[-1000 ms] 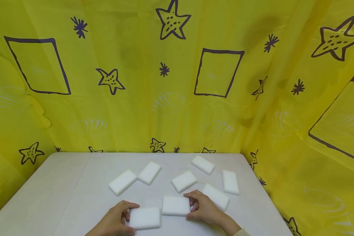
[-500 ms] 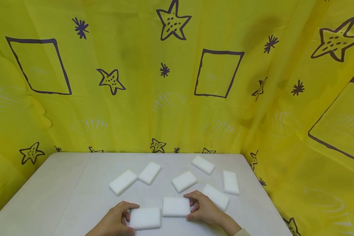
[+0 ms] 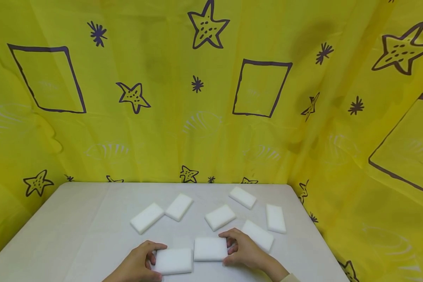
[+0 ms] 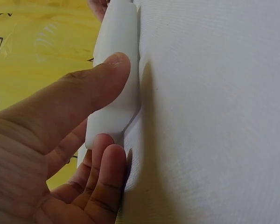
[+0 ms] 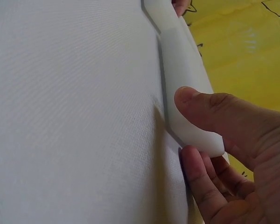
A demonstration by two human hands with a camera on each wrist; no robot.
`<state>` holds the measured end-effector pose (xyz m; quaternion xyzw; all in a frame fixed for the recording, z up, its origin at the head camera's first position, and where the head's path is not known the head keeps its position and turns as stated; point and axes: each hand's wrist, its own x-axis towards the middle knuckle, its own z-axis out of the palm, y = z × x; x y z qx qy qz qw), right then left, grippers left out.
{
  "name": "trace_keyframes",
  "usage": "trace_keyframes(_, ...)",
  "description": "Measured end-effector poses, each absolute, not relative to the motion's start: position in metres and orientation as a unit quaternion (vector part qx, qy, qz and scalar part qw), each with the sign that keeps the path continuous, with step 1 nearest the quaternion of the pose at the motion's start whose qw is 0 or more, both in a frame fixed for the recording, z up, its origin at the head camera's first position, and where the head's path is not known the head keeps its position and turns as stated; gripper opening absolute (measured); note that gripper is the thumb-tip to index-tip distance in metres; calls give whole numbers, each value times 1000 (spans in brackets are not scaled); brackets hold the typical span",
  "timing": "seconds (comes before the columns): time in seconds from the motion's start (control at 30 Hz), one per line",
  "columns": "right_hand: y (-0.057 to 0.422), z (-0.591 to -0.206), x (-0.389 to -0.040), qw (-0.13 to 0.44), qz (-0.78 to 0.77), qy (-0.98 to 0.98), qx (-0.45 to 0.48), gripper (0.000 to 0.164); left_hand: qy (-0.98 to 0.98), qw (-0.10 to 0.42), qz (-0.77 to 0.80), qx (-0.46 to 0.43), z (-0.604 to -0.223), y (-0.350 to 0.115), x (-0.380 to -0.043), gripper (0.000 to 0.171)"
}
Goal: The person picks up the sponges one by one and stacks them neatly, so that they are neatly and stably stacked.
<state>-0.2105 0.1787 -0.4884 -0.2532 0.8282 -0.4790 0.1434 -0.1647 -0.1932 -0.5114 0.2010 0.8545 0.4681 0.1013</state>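
Two white rectangular sponges lie flat, side by side, near the front of the table. My left hand (image 3: 141,260) grips the left sponge (image 3: 174,261) by its outer end, thumb on the near edge and index finger on the far edge. In the left wrist view the thumb presses along the side of that sponge (image 4: 116,100). The right sponge (image 3: 210,249) is held the same way by my right hand (image 3: 244,250). It sits slightly farther back than the left one, with a narrow gap between their inner ends in the head view.
Several more white sponges lie scattered behind: two at the left, one touching the other's corner (image 3: 147,218), and others at the right, one (image 3: 258,235) just behind my right hand. A pale cloth covers the table (image 3: 81,219). Yellow patterned curtains (image 3: 162,129) enclose it at back and sides.
The right sponge has slid slightly toward the front edge, nearer to level with the left one. My left hand and its sponge have barely moved.
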Motion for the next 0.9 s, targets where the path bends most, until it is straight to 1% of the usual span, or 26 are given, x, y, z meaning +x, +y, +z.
trace_keyframes(0.43, 176, -491, -211, 157, -490, 820, -253, 66, 854, 98, 467, 209, -509, -193, -165, 70)
trace_keyframes(0.73, 173, -488, -212, 149, -465, 830, -269, 66, 855, 85, 462, 220, -512, -194, -165, 68)
trace_keyframes(0.9, 173, -485, -212, 153, -465, 829, -269, 65, 854, 88, 463, 220, -511, -194, -164, 69)
